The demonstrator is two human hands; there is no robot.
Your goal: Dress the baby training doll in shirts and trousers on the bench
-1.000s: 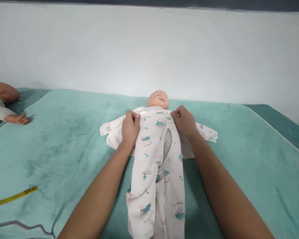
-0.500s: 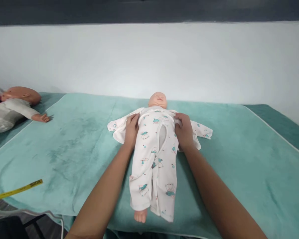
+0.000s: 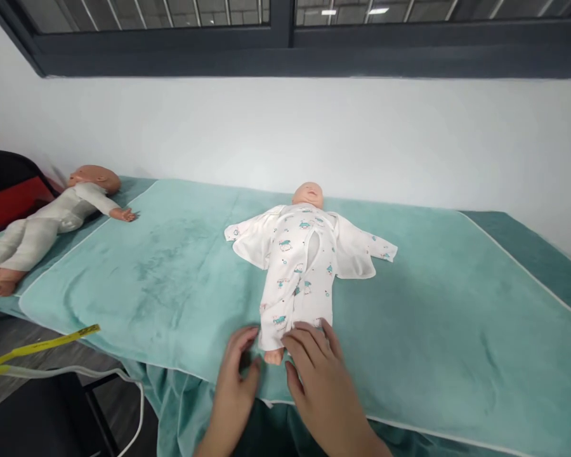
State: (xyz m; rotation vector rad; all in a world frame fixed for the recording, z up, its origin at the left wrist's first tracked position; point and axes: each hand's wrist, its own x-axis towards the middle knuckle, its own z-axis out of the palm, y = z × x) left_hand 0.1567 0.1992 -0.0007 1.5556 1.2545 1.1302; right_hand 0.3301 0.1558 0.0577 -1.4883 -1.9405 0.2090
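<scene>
A baby doll (image 3: 309,195) lies on its back in the middle of the bed, its head toward the wall. It wears white printed trousers (image 3: 285,292) and a white top (image 3: 356,244) whose sleeves spread out to both sides. One bare foot (image 3: 273,357) shows below a trouser leg. My left hand (image 3: 238,368) is beside that foot, fingers curved and apart, holding nothing. Over the lower end of the other trouser leg lies my right hand (image 3: 316,365), its fingers spread and touching the cloth. The doll's other foot is hidden.
A second doll (image 3: 71,206) in white clothing lies at the left end of the green bed cover (image 3: 433,330). A yellow strip (image 3: 47,344), a white cable (image 3: 85,371) and a black chair (image 3: 42,419) are at lower left. Behind stands a white wall (image 3: 195,133) below a window.
Both hands have let go of the doll's waist and moved down to the trouser ends. The top's sides now lie spread flat. The view has shifted, showing the window and more of the second doll.
</scene>
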